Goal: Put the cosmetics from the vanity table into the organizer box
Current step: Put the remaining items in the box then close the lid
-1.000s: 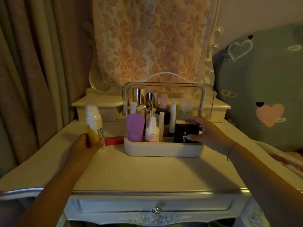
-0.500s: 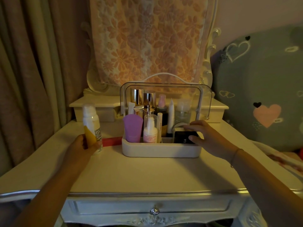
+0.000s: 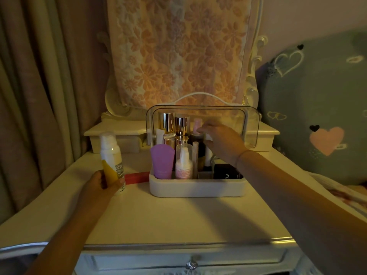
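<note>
A: What is sitting on the table [image 3: 178, 219]?
B: The box [image 3: 195, 187] is standing mid-table, lid up, with bottles standing inside: a purple tube [image 3: 162, 163] in front, a black case [image 3: 226, 171] at the right.
A: And the hands?
B: The left hand [image 3: 101, 185] is gripping a white-and-yellow bottle [image 3: 111, 157], upright, just left of the box. The right hand [image 3: 220, 139] is reaching among the back bottles, fingers loosely spread, holding nothing I can see.

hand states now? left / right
Left hand: closed around the white-and-yellow bottle, upright on the table.
Right hand: open, holding nothing, fingers spread over the organizer box.
</note>
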Demonstrator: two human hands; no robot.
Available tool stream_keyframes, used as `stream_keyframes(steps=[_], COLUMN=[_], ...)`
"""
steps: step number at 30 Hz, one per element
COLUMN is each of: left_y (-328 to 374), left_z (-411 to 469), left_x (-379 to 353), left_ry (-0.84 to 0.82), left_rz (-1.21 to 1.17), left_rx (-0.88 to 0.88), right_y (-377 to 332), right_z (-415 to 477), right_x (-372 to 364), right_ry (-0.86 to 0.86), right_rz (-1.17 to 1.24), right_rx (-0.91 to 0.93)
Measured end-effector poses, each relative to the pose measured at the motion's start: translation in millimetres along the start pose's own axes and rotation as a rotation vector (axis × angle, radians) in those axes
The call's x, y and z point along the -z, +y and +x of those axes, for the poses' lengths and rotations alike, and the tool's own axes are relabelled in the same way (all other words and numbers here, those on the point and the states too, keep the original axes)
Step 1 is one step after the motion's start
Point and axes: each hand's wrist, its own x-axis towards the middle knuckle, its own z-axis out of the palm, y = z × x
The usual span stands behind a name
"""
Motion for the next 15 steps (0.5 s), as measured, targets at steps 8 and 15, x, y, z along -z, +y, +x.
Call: stream_keyframes(steps=[8, 15], left_y=[-4, -4], left_z=[3, 4], left_x=[0, 0], left_ry=[-0.014, -0.015], left_rz=[-0.021, -0.048], left_rx=[0.012, 0.017], right_y=[6, 12], right_z=[18, 25], right_x=[-11, -5], right_ry=[-0.207, -0.358], right_rz=[-0.15, -0.048], right_rx=[0.015, 0.022])
